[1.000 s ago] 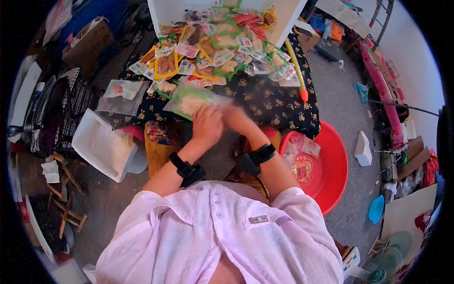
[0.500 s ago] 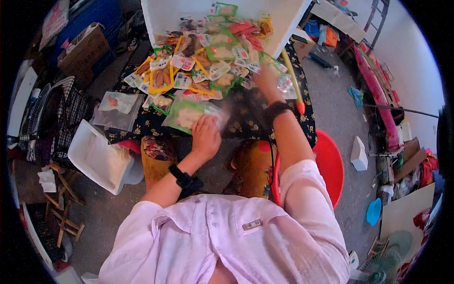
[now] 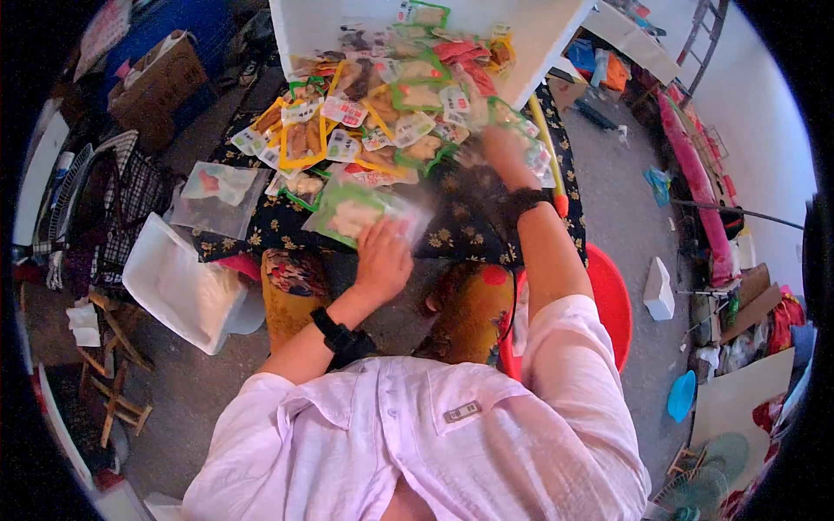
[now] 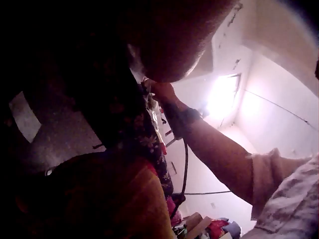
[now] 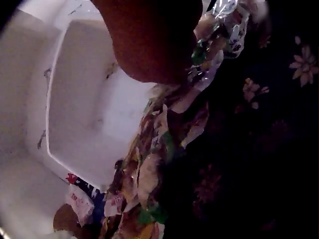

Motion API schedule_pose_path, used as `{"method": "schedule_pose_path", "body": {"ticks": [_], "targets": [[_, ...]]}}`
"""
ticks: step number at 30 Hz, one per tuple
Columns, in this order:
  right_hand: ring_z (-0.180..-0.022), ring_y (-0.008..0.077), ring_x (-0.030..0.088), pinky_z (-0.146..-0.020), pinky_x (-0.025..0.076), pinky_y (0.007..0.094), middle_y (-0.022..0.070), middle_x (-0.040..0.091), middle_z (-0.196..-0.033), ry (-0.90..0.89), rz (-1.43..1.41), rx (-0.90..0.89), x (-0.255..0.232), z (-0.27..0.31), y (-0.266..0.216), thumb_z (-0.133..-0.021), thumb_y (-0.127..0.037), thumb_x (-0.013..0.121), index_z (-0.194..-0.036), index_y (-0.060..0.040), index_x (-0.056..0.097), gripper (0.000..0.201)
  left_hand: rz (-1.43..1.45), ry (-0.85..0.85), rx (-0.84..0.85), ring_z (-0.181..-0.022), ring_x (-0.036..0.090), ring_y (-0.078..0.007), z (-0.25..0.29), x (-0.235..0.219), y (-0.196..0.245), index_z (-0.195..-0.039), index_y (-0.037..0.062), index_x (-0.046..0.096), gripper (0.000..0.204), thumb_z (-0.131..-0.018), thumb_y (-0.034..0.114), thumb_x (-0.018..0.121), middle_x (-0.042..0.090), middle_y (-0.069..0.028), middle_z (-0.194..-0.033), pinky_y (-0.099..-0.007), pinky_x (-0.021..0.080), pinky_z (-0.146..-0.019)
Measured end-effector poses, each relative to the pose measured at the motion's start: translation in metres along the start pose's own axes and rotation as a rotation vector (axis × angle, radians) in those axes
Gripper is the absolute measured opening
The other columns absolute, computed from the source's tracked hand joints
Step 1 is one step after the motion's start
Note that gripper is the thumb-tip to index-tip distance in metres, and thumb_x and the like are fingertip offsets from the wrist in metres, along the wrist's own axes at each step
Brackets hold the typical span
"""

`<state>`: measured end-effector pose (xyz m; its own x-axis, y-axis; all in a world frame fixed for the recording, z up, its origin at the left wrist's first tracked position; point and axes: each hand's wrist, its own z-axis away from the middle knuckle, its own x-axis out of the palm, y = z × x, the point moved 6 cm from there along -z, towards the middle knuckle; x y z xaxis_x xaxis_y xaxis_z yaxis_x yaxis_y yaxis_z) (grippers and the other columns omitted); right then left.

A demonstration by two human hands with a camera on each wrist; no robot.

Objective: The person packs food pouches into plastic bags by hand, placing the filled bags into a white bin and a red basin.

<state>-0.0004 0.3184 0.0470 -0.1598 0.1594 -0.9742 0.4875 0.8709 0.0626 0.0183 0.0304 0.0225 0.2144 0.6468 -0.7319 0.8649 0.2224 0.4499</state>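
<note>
Mainly, note the lie of the clear bag (image 3: 401,201): spread near the front edge of the flowered cloth (image 3: 465,234), ahead of left hand (image 3: 385,259) and largely to its left, long axis roughly across the cloth, right end dipping slightly toward the near edge. Place left hand much the nearer of the two, fingers laid over the bag's lower right part. Can't tell whether pinching the plastic or only resting on it, with thumb out of sight.

Look for right hand (image 3: 506,149) well apart from the bag, farther out and to the right, over the right end of the pile (image 3: 413,95). Too blurred to tell fingers apart, together or clamped on anything. In right wrist view, seen close above the packets.

As for containers: inside the clear bag, a green-edged pack (image 3: 347,215), lying flat. Behind, a white box (image 3: 304,35), apparently tipped on its side, with the pile partly inside and partly out on the cloth. To the left, a flat bag (image 3: 208,217) with something pale and reddish at its upper end. Lower left, a white bin (image 3: 165,260). Lower right, a red basin (image 3: 615,300), mostly hidden behind right arm (image 3: 553,260), contents not readable.
</note>
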Motion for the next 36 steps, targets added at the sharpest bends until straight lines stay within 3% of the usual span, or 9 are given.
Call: {"method": "schedule_pose_path", "body": {"ticks": [10, 13, 14, 22, 23, 26, 31, 32, 36], "targets": [[-0.070, 0.0310, 0.054, -0.059, 0.043, 0.0400, 0.0144, 0.055, -0.069, 0.159, -0.021, -0.164, -0.026, 0.028, -0.030, -0.069, -0.010, 0.044, -0.072, -0.0035, 0.051, 0.010, 0.020, -0.014, 0.013, -0.104, 0.037, -0.0325, 0.000, 0.003, -0.001, -0.068, 0.0021, 0.051, 0.009, -0.065, 0.011, 0.050, 0.046, -0.0136, -0.103, -0.0422, 0.024, -0.089], [-0.072, 0.0295, 0.054, -0.060, 0.043, 0.0387, 0.0139, 0.054, -0.068, 0.106, -0.041, -0.190, -0.027, 0.050, -0.061, -0.068, -0.011, 0.046, -0.068, -0.0036, 0.053, 0.010, -0.058, -0.060, -0.001, -0.105, 0.036, -0.0299, 0.001, 0.003, -0.001, -0.091, 0.0028, 0.053, 0.026, -0.067, 0.012, 0.048, 0.046, -0.0106, -0.104, -0.0406, 0.022, -0.090], [-0.072, 0.0285, 0.054, -0.060, 0.043, 0.0383, 0.0134, 0.054, -0.068, 0.012, -0.034, -0.158, -0.024, 0.060, -0.069, -0.067, -0.011, 0.047, -0.065, -0.0039, 0.054, 0.010, -0.062, -0.071, -0.008, -0.105, 0.036, -0.0300, 0.002, 0.005, -0.002, -0.093, 0.0026, 0.052, 0.027, -0.068, 0.012, 0.048, 0.046, -0.0110, -0.104, -0.0407, 0.022, -0.090], [-0.067, 0.0285, 0.052, -0.056, 0.041, 0.0389, 0.0123, 0.053, -0.067, 0.248, -0.179, -0.329, -0.028, 0.147, -0.110, -0.066, -0.009, 0.044, -0.064, -0.0050, 0.053, 0.010, -0.092, -0.078, 0.037, -0.105, 0.036, -0.0304, 0.001, 0.003, 0.002, -0.095, 0.0003, 0.051, 0.029, -0.068, 0.012, 0.047, 0.046, -0.0129, -0.104, -0.0407, 0.022, -0.090], [-0.066, 0.0291, 0.051, -0.054, 0.040, 0.0391, 0.0120, 0.052, -0.071, 0.360, -0.269, -0.382, -0.028, 0.151, -0.108, -0.066, -0.010, 0.044, -0.066, -0.0055, 0.052, 0.009, -0.091, -0.070, 0.045, -0.105, 0.036, -0.0302, 0.001, 0.003, 0.001, -0.094, 0.0002, 0.051, 0.029, -0.068, 0.012, 0.047, 0.046, -0.0128, -0.104, -0.0408, 0.022, -0.090], [-0.062, 0.0310, 0.049, -0.052, 0.039, 0.0392, 0.0124, 0.050, -0.071, 0.041, -0.164, -0.180, -0.018, 0.146, -0.102, -0.068, -0.009, 0.045, -0.067, -0.0055, 0.051, 0.007, -0.076, -0.041, 0.057, -0.105, 0.037, -0.0298, 0.002, 0.006, -0.001, -0.094, 0.0003, 0.050, 0.029, -0.068, 0.012, 0.048, 0.046, -0.0124, -0.103, -0.0410, 0.022, -0.090], [-0.061, 0.0339, 0.049, -0.052, 0.039, 0.0376, 0.0168, 0.049, -0.065, 0.524, -0.677, -0.079, -0.079, 0.154, -0.050, -0.075, -0.008, 0.047, -0.075, -0.0029, 0.048, 0.005, -0.028, -0.031, 0.049, -0.103, 0.037, -0.0331, 0.002, 0.003, 0.000, -0.090, 0.0023, 0.048, 0.027, -0.066, 0.014, 0.053, 0.045, -0.0149, -0.105, -0.0426, 0.025, -0.088], [-0.061, 0.0338, 0.049, -0.051, 0.039, 0.0358, 0.0176, 0.049, -0.065, 0.491, -0.721, 0.030, -0.087, 0.150, -0.039, -0.075, -0.007, 0.047, -0.076, -0.0022, 0.048, 0.005, -0.019, -0.030, 0.041, -0.103, 0.038, -0.0334, 0.000, -0.001, 0.002, -0.092, 0.0024, 0.047, 0.030, -0.066, 0.015, 0.054, 0.045, -0.0150, -0.104, -0.0422, 0.026, -0.088], [-0.062, 0.0272, 0.050, -0.056, 0.040, 0.0328, 0.0144, 0.049, -0.067, 0.339, -0.869, -0.137, -0.123, 0.145, -0.040, -0.076, -0.006, 0.046, -0.078, -0.0018, 0.049, 0.006, 0.069, -0.025, 0.021, -0.100, 0.041, -0.0330, -0.016, -0.021, 0.016, -0.101, 0.0021, 0.044, 0.043, -0.067, 0.023, 0.058, 0.045, -0.0151, -0.104, -0.0392, 0.031, -0.085]]}}
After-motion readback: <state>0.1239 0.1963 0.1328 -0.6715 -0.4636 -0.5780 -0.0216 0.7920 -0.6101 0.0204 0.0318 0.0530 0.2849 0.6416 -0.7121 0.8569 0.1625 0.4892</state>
